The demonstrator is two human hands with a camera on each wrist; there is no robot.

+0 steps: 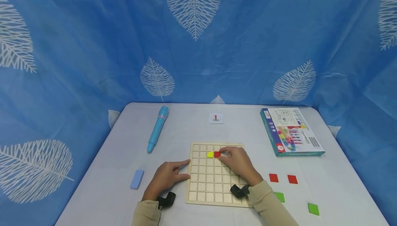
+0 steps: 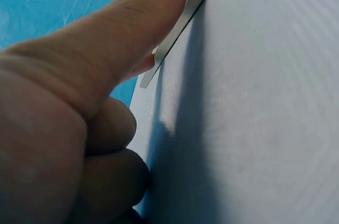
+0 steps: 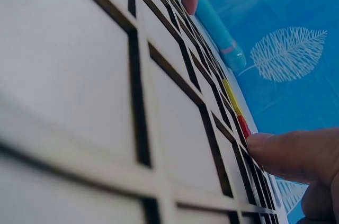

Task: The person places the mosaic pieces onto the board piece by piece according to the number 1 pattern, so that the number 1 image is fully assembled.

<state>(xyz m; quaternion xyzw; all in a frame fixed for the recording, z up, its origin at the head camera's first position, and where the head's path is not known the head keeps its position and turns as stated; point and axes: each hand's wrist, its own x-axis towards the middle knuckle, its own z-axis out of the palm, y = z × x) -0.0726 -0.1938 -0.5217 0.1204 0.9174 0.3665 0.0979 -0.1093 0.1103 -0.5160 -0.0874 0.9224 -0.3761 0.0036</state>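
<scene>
Two hands at wooden grid board [image 1: 214,181]; left hand [image 1: 165,177] bracing its left edge, index finger straight; right hand [image 1: 238,164] fingertips pressing red tile [image 1: 217,154] beside yellow tile [image 1: 210,154], second row.

The grid board [image 1: 214,181] lies mid-table, pen [image 1: 157,128] behind-left, box [image 1: 289,131] behind-right, card [image 1: 215,118] straight behind it.

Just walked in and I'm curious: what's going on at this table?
A person is setting coloured tiles into a wooden grid board. The right hand presses a red tile beside a yellow tile in the second row. The left hand steadies the board's left edge. Spare red and green tiles lie to the right.
</scene>
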